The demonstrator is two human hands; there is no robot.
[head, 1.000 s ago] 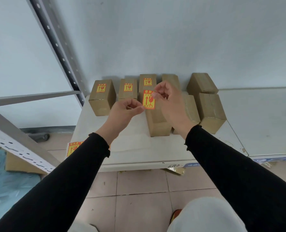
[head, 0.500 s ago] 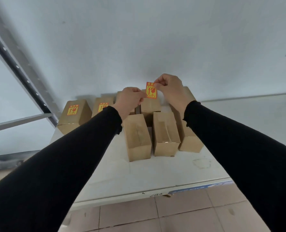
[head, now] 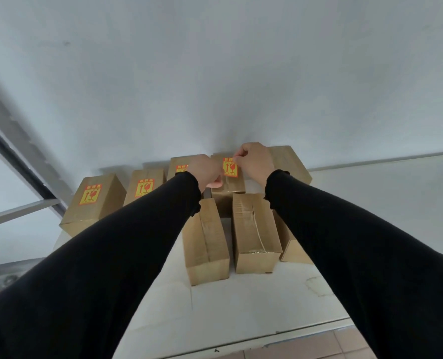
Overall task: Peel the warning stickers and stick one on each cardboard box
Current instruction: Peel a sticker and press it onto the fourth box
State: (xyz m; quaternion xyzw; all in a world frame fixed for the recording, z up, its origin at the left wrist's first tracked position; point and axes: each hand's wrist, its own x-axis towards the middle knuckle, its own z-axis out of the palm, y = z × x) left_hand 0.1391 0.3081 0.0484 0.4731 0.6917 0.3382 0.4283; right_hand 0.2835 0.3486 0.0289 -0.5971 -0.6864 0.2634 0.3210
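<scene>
Since half a second ago, the warning sticker (head: 230, 167) has come down from above the boxes onto the top of the fourth back-row box (head: 228, 181), and both hands have dropped with it. The right hand (head: 254, 161) pinches the sticker's upper right corner between thumb and curled fingers. The left hand (head: 205, 170), fingers curled under, rests at the sticker's left edge on the same box; whether it grips anything cannot be told, since its fingertips are turned away from the camera. Whether the sticker lies fully flat is also unclear.

Left of that box stand three already labelled boxes: the far-left box (head: 93, 203), the second box (head: 144, 185) and the third box (head: 180, 168), the last largely hidden behind the left wrist. Right of it, a bare box (head: 287, 161) is partly covered by the right hand. In front of it lie two unlabelled boxes (head: 206, 242) (head: 255, 234), and another is mostly hidden under the right sleeve (head: 344, 242). All rest on a white table (head: 241, 307) against a pale wall.
</scene>
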